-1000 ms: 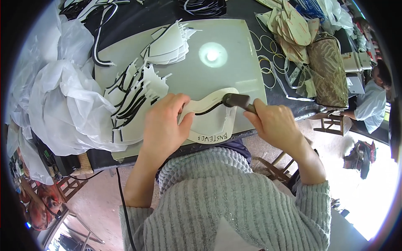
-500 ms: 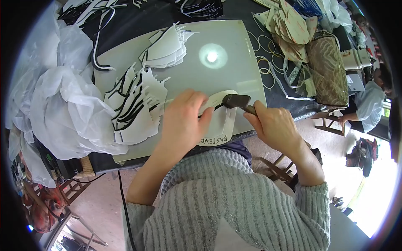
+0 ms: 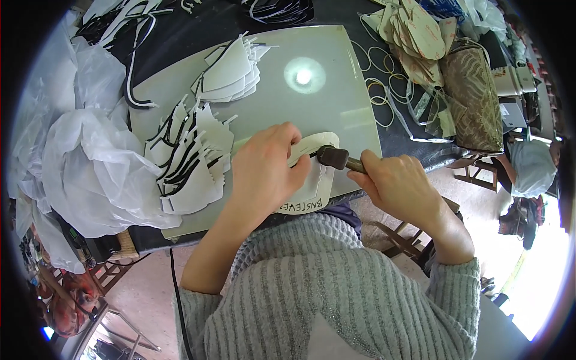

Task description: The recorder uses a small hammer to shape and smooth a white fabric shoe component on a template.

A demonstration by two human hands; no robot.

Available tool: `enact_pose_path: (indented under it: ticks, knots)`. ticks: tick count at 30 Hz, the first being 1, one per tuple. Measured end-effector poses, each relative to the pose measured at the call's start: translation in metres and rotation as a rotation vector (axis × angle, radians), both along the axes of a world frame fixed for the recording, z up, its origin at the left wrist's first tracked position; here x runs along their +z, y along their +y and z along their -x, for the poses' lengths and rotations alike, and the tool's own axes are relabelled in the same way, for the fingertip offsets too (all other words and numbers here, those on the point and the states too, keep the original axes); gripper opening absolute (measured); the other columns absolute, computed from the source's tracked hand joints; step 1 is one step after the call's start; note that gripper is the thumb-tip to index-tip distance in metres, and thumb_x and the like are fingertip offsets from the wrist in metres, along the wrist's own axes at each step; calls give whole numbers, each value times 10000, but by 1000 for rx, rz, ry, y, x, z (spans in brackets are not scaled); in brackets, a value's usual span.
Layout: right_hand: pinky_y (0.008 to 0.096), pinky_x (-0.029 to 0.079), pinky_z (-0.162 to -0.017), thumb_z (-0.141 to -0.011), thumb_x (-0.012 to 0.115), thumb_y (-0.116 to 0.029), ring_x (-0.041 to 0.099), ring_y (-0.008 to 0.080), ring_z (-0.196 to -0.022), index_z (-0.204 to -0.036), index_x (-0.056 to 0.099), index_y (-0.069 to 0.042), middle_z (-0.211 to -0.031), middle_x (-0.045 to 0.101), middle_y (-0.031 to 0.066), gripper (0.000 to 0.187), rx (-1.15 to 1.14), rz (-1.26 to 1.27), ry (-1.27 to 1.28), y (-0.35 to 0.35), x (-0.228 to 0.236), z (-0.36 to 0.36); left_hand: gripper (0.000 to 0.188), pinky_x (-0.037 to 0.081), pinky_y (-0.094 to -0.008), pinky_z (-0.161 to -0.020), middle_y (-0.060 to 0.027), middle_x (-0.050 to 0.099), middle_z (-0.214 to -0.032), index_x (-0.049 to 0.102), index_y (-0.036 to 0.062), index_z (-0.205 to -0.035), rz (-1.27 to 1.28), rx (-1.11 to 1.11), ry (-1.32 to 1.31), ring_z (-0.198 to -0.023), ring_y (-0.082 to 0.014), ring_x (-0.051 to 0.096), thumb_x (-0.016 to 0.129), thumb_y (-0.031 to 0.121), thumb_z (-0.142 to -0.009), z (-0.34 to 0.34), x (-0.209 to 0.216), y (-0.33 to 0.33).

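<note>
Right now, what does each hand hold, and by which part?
The right hand grips a dark-headed tool by its handle. The left hand holds nothing; it presses flat on a white cut piece.

Bench (image 3: 198, 36), dark-topped, as I see it from the head camera. A pale green cutting mat (image 3: 336, 102) lies flat on it and carries two stacks of white cut pieces (image 3: 192, 162), one at its left edge and one (image 3: 231, 69) nearer the far edge, plus a white sole-shaped piece (image 3: 312, 180) at its near edge. Left of the mat I see crumpled white plastic sheeting (image 3: 90, 162). Right of it lie loose rubber bands (image 3: 384, 90), a heap of beige insoles (image 3: 420, 30) and a brown patterned pouch (image 3: 474, 102).
</note>
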State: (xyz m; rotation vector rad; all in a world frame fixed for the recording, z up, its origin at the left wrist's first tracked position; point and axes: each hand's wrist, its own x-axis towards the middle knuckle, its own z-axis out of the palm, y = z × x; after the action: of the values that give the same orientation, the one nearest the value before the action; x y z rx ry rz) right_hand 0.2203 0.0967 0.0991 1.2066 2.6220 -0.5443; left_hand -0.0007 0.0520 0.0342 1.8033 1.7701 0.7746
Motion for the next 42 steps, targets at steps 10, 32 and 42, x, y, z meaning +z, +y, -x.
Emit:
enact_pose_path:
  ticks: [10, 32, 42]
  knots:
    - [461, 453, -475, -983, 580, -329, 609, 356, -522, -838, 545, -37, -541, 558, 140, 328, -98, -51, 212, 13, 7, -5, 180, 439, -384, -565, -44, 555, -636, 584, 102, -889, 122, -13, 16, -601, -243, 585, 713, 205, -819, 6, 0, 8]
    - [447, 451, -460, -992, 586, -316, 583, 369, -503, -803, 502, -35, -538, 539, 158, 349, -191, -53, 339, 12, 2, 3, 154, 473, -395, -713, -106, 629, -891, 661, 32, -939, -259, -42, -116, -830, -295, 590, 616, -32, -806, -1, -1, -19]
    - [484, 471, -494, -1003, 556, -346, 606, 396, -534, -814, 500, -30, -564, 567, 177, 373, -210, -45, 227, 2, -34, -7, 235, 402, -379, -759, -39, 586, -810, 698, 73, -852, -152, -108, -51, -810, -252, 535, 570, -86, -736, -8, -9, -5]
